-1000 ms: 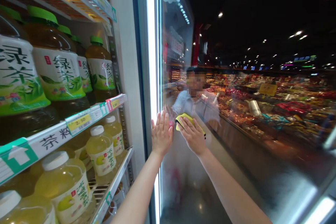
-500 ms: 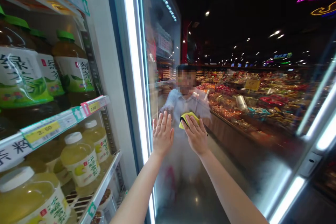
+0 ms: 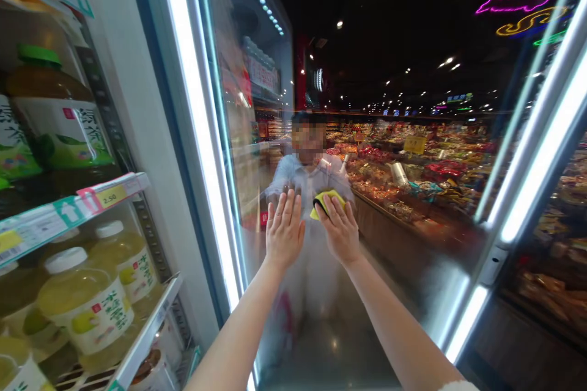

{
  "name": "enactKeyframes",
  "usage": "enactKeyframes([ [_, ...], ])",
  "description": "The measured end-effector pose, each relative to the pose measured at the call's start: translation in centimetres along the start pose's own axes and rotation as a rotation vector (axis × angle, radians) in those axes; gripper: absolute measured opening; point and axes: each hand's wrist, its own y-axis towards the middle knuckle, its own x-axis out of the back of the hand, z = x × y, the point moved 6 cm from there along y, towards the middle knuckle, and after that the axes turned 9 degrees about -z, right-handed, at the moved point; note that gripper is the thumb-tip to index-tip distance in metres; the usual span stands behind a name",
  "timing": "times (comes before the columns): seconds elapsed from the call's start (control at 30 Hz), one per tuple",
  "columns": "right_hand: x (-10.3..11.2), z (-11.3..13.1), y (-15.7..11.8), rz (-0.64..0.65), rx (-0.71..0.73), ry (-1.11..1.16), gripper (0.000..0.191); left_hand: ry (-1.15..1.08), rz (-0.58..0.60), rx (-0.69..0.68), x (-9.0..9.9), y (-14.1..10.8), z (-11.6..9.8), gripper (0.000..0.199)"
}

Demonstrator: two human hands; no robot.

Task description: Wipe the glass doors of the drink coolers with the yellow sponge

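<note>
My left hand (image 3: 284, 229) lies flat against the glass door (image 3: 389, 293), its fingers stretched out, with nothing in it. Beside it on the right, my right hand (image 3: 340, 231) presses a yellow cleaning cloth (image 3: 330, 200) with a dark edge to the same glass. The fingers spread over the cloth and cover part of it. Whitish haze clouds the lower part of the pane. A pale figure of a person (image 3: 309, 186) shows in the glass behind my hands, apparently a reflection.
On the left, cooler shelves (image 3: 132, 186) hold green-capped tea bottles (image 3: 59, 110) and white-capped yellow drink bottles (image 3: 87, 302). Bright light strips (image 3: 192, 104) run along the cooler frame and the door's right edge. Beyond the glass are long displays of packaged goods (image 3: 440, 165).
The view has turned left-to-right, so the shelves and door frame sit farther left. Both hands stay on the glass, and the cloth has shifted only slightly relative to the left hand.
</note>
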Motion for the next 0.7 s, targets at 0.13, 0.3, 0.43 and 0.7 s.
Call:
enactKeyframes([
  [0.13,2.2,-3.9,-3.7,0.013,-0.012,-0.018,0.055,-0.019,-0.014,-0.026,-0.5,0.1,-1.6,0.076],
  [0.3,3.4,-9.7,-0.4,-0.148,-0.226,-0.084,0.058,-0.029,0.01,-0.037,-1.6,0.4,-3.3,0.075],
  [0.43,2.1,-8.3,0.6,-0.121,-0.173,-0.084,0.056,-0.042,0.027,-0.03,-2.7,0.8,-4.9,0.075],
  [0.7,5.5,-13.6,-6.2,-0.042,-0.128,-0.097,0.058,-0.086,0.027,-0.076,-4.4,1.3,-7.8,0.075],
])
